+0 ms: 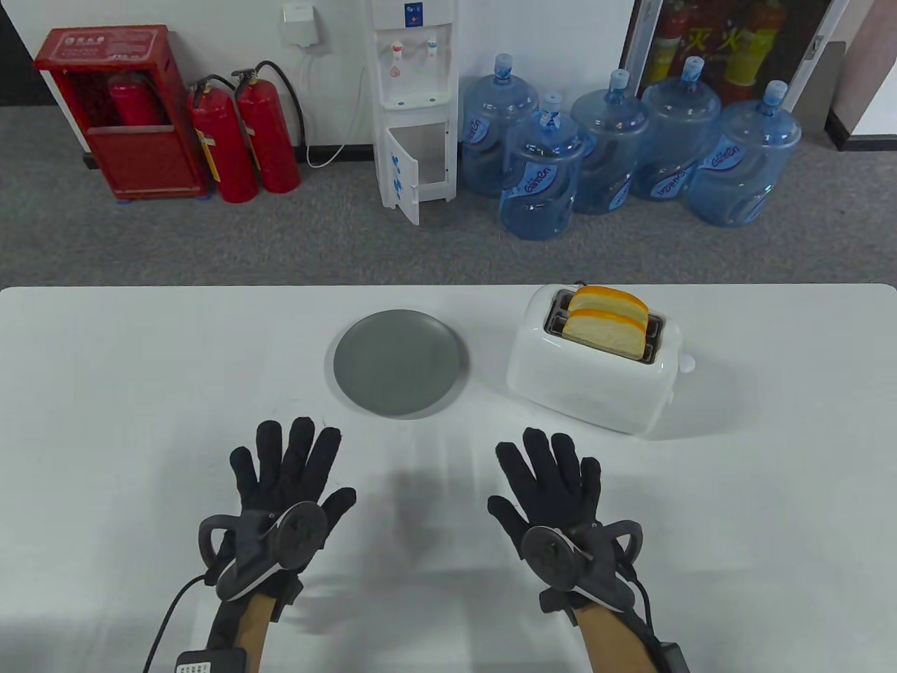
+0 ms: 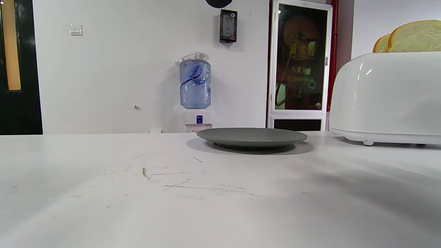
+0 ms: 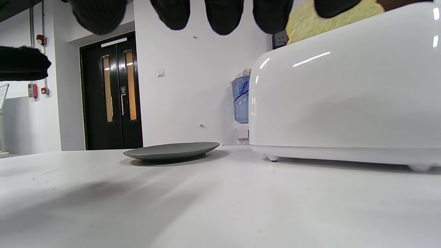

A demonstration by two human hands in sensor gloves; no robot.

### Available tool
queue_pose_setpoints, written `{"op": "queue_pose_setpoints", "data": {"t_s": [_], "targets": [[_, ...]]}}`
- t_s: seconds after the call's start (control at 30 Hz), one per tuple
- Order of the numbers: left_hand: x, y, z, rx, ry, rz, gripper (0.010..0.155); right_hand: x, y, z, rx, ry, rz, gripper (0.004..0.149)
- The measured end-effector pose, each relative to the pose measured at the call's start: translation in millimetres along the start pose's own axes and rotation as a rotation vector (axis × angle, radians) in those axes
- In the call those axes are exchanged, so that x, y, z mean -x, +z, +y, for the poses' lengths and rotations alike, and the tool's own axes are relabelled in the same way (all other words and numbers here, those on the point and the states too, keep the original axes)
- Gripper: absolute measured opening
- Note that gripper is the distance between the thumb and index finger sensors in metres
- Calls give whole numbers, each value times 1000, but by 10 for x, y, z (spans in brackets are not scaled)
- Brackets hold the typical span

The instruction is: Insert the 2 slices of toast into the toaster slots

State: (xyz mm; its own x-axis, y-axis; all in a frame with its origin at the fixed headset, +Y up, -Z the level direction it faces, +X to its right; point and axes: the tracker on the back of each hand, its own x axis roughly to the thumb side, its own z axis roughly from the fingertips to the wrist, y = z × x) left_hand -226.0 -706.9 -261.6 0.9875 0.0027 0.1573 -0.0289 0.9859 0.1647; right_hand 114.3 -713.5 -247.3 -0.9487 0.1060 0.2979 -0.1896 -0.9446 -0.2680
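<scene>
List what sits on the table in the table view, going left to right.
Left hand → plate → right hand → toaster with two toast slices standing in its slots.

The toaster (image 1: 596, 371) hides both toast slices' (image 1: 606, 324) lower halves.

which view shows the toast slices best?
Table view: both toast slices are seen from above, standing in the toaster slots. Left wrist view shows only their tops over the toaster's edge; right wrist view shows a sliver behind the fingers.
</scene>
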Motion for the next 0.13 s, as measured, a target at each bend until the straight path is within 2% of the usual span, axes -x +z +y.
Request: {"op": "queue_pose_setpoints", "data": {"t_s": [0.13], "targets": [[-2,2,6,3,-2,4,75,22,5,-20,-5,5,-6,68]]}}
